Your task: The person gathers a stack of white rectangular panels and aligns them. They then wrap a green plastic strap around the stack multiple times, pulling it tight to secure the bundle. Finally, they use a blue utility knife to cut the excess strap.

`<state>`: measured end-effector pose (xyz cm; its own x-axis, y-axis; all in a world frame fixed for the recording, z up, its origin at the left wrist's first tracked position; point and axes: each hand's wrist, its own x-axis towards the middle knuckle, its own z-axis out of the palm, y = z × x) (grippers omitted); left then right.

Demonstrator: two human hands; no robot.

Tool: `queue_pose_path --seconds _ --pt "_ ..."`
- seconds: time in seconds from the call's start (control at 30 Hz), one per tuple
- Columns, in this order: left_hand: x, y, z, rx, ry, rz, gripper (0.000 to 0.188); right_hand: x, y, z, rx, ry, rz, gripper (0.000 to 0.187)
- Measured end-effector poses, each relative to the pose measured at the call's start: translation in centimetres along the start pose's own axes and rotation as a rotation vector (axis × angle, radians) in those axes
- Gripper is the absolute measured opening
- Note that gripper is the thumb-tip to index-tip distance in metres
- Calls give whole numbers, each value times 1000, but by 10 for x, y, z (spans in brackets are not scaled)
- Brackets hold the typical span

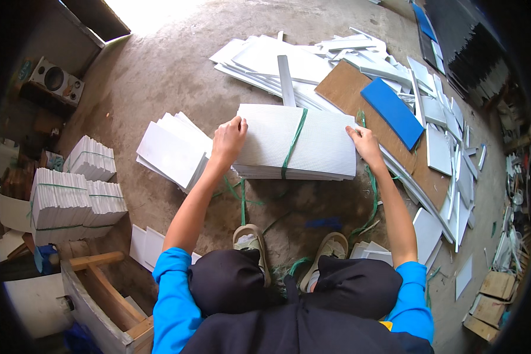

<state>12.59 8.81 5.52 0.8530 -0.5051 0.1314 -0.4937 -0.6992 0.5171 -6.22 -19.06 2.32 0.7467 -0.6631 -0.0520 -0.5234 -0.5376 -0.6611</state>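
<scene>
A thick bundle of white ridged sheets [262,138] lies in front of my feet, with a green plastic string [294,143] running across it right of its middle. My left hand [229,138] is closed on the bundle's left edge near the far corner. At the opposite edge, the fingers of my right hand [366,144] close on the right side. The bundle hides the undersides of some fingers. Loose green string [243,203] trails on the floor between the bundle and my left shoe, and more hangs beside my right forearm.
Loose white panels [172,150] lie left of the bundle. Tied stacks [62,200] stand farther left, behind a wooden frame [103,289]. Ahead and right, scattered white panels [283,59] surround a brown board [348,88] and a blue panel [392,112]. A speaker [56,78] sits far left.
</scene>
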Motion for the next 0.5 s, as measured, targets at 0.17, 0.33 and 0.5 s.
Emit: queue_pose_path --seconds 0.17,0.33,0.5 --pt "-5 31 -19 60 112 155 23 -5 -18 -34 -252 19 13 37" --pt "6 41 -28 -131 214 478 17 -13 -65 -84 -275 48 -22 35" --pt "7 59 -13 -295 -87 288 22 -18 -105 -75 -64 -90 -151 31"
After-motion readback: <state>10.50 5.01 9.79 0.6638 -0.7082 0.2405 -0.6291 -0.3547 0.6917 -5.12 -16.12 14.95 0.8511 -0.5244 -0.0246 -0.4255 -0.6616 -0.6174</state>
